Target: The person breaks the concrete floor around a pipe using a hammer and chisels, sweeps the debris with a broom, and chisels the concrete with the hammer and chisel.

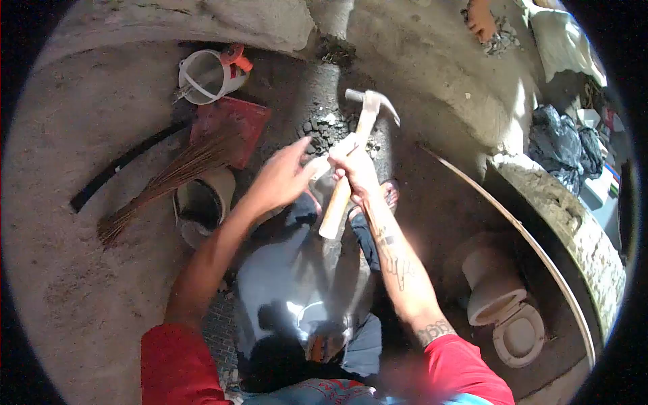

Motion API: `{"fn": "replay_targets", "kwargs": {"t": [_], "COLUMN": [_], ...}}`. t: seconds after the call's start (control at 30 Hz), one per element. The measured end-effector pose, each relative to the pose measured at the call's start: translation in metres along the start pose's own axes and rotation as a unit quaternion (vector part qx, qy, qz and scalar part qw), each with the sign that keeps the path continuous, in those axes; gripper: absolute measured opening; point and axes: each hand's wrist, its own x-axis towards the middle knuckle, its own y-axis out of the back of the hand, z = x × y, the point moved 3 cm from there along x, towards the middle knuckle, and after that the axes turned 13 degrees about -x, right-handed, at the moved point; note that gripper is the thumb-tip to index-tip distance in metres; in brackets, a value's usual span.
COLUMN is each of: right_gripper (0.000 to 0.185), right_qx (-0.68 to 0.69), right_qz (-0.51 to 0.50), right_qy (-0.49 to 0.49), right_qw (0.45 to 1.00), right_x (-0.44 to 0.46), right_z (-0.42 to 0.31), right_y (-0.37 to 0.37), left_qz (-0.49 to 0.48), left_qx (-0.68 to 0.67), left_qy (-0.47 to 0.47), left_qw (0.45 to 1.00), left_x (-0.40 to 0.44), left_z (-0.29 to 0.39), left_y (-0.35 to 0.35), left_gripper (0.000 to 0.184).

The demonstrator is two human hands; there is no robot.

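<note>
A claw hammer (372, 102) with a pale wooden handle slants across the middle of the view, its metal head up and away from me. My right hand (356, 170) wraps round the handle, and the handle's butt sticks out below the fist. Just to the left is my left hand (287, 174), slightly blurred, with fingers apart; a pale strip lies between the two hands, and I cannot make out what it is. Beyond the hands, small dark rubble (329, 129) lies in a sunlit patch of ground.
At the left are a white bucket (204, 75), a red dustpan (248, 118), a twig broom (182, 169), a black hose (121, 164) and another container (219, 189). On the right are a curved strip (520, 226), a toilet (496, 297) and black bags (557, 138). Another person's foot (480, 21) shows above.
</note>
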Motion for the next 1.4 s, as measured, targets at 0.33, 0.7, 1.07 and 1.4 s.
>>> {"fn": "replay_targets", "kwargs": {"t": [0.33, 0.7, 1.07, 1.4], "right_gripper": [0.028, 0.019, 0.015, 0.020], "right_qx": [-0.207, 0.096, 0.152, 0.280], "right_qz": [0.032, 0.105, -0.013, -0.183], "right_qy": [0.063, -0.125, -0.219, -0.016], "right_qw": [0.976, 0.982, 0.964, 0.942], "right_x": [0.101, -0.029, -0.039, -0.033], "right_z": [-0.038, 0.064, 0.000, -0.084], "right_y": [0.078, 0.081, 0.088, 0.049], "left_qz": [0.031, 0.081, 0.103, 0.286], "left_qx": [-0.109, 0.077, 0.184, -0.031], "left_qy": [0.134, -0.162, -0.050, -0.295], "left_qw": [0.984, 0.980, 0.976, 0.911], "left_x": [0.097, 0.002, -0.004, -0.011], "left_z": [-0.057, 0.018, 0.005, 0.092], "left_y": [-0.063, -0.126, -0.036, 0.014], "left_gripper": [0.024, 0.020, 0.022, 0.031]}}
